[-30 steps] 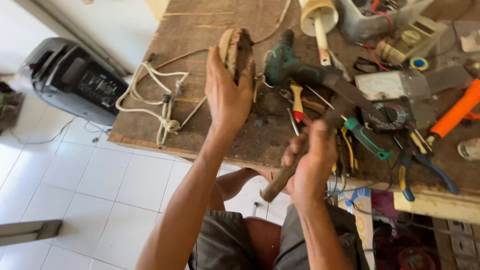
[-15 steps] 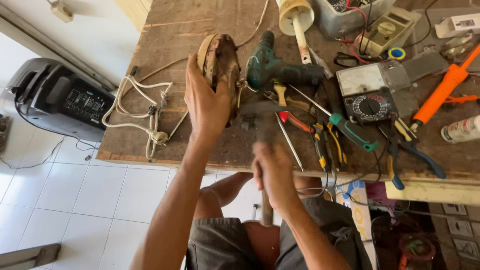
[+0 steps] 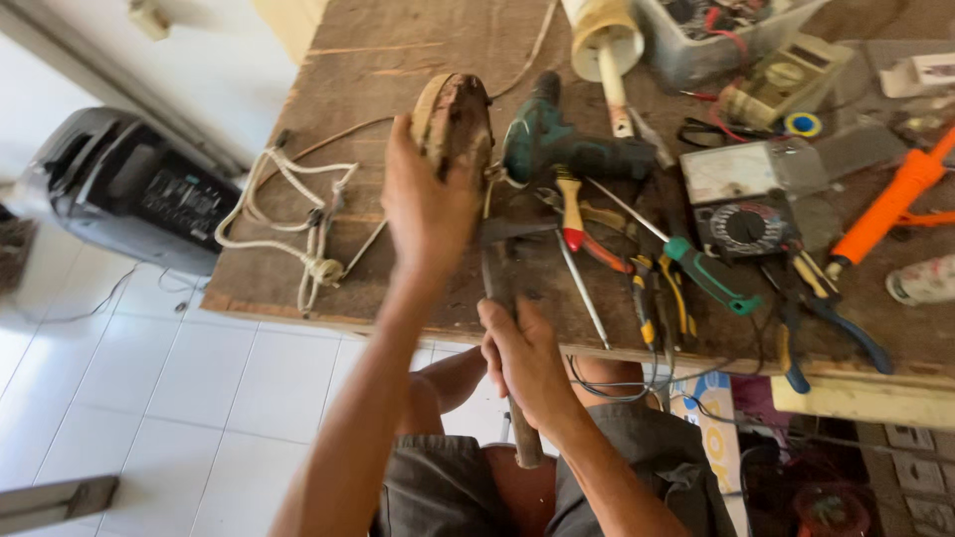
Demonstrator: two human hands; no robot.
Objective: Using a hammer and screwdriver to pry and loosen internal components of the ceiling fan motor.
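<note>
head view looks straight down over your two bare arms at a worn wooden workbench (image 3: 398, 60) crowded with tools. your left hand (image 3: 426, 204) is raised over the bench, fingers wrapped around a round, rusty brown disc-shaped part (image 3: 456, 119) that you hold on edge, upright, near the middle of the bench — its rim shows above your fingertips. your right hand (image 3: 525, 363) sits lower, at the near edge of the bench, fingers closed tight around the wooden handle of a hammer (image 3: 502, 288); the handle's end pokes out below your fist and the dark metal head points up toward the disc, just below it. whether the head is touching the disc you cannot tell from this angle.

just right of the disc lies a teal cordless drill (image 3: 557, 144), and below it a red-handled screwdriver (image 3: 572, 214) among pliers and cutters. a green-handled tool (image 3: 706, 276) lies slantwise beside an analogue multimeter (image 3: 746, 224). an orange-handled tool (image 3: 890, 204) rests at the far right. a white coiled cord (image 3: 298, 214) lies on the left part of the bench, well apart from your hands. off the bench to the left, a dark grey portable speaker (image 3: 129, 189) stands on the white tiled floor (image 3: 149, 398) — your knees show under the bench edge.
</note>
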